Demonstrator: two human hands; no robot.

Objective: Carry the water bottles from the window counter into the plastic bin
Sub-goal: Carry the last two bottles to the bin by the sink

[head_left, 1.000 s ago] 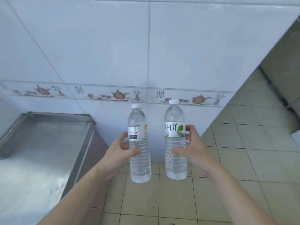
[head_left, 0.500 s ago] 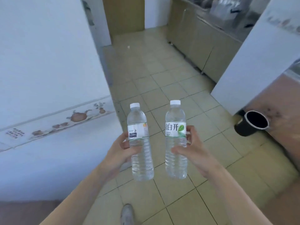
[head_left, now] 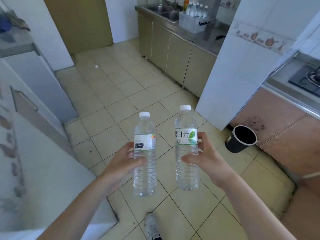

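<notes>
Left hand [head_left: 121,161] wrapped round one upright water bottle [head_left: 144,163], right hand [head_left: 206,160] gripping another [head_left: 186,153], fingers curled on both. Plastic bin [head_left: 192,23] way up at 1 o'clock, already holding bottles.

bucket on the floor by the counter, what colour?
Black bucket, pale rim; head view.

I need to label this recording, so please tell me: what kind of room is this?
Most likely a home kitchen: a steel sink set in a counter over cabinets, and a gas stove at the right.
</notes>
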